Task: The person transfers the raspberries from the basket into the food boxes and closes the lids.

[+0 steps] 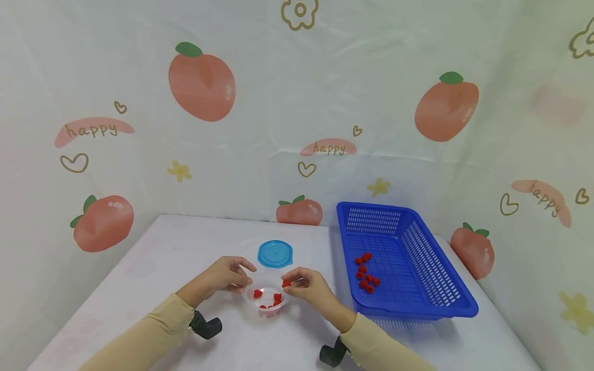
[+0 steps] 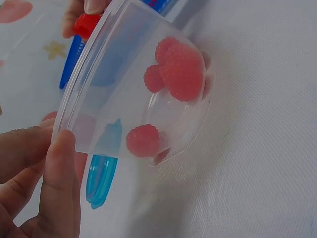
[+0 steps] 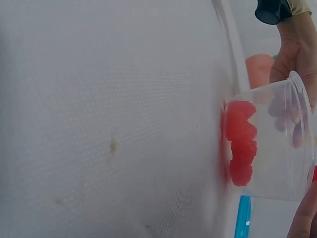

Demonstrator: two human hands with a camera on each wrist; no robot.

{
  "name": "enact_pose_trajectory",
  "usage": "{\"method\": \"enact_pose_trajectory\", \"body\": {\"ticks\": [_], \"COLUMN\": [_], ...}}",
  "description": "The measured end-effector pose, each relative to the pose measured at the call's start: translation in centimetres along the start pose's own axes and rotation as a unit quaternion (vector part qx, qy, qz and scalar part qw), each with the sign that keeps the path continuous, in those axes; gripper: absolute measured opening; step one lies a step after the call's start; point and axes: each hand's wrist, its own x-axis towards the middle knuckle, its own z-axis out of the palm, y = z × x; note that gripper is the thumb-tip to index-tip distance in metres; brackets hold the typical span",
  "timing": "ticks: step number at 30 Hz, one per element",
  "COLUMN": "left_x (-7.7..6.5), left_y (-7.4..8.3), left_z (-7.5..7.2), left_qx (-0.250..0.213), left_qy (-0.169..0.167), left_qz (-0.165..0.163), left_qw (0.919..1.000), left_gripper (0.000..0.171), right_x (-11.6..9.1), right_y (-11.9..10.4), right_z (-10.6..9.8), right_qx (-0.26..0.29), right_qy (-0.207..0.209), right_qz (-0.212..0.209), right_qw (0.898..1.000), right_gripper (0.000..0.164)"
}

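A clear plastic tub [image 1: 254,304] stands on the table with several raspberries [image 2: 183,72] on its bottom. My left hand [image 1: 225,274] pinches the tub's rim at its left side, thumb and fingers on either side of the edge in the left wrist view. At the opposite side, my right hand [image 1: 310,287] holds a single raspberry [image 1: 286,283] between thumb and fingertips, right at the tub's rim. In the right wrist view only a bit of that hand's finger [image 3: 304,218] shows at the lower right corner.
A blue plastic basket [image 1: 417,278] on the right holds several more raspberries [image 1: 363,270] along its left side. Behind the tub lies a round light-blue lid [image 1: 275,254]. A printed cloth [image 1: 260,103] hangs at the back of the white-covered table [image 1: 185,242].
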Motion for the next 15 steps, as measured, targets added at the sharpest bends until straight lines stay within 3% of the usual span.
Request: {"method": "enact_pose_trajectory", "body": {"ticks": [7, 9, 15], "left_x": [0.2, 0.1, 0.0], "left_y": [0.0, 0.0, 0.0], "left_z": [0.0, 0.0, 0.1], "left_qx": [0.001, 0.001, 0.004], "left_qy": [0.004, 0.004, 0.003], "left_qz": [0.002, 0.004, 0.006], "left_qw": [1.0000, 1.0000, 1.0000], "left_gripper": [0.033, 0.033, 0.033], "right_x": [0.0, -0.4, -0.1], "right_y": [-0.2, -1.2, -0.8], "right_z": [0.1, 0.2, 0.2], "right_qx": [-0.012, -0.018, -0.030], "right_qy": [0.000, -0.002, -0.002], "right_qz": [0.000, 0.000, 0.016], "right_qw": [1.000, 1.000, 0.999], "right_gripper": [0.023, 0.022, 0.023]}}
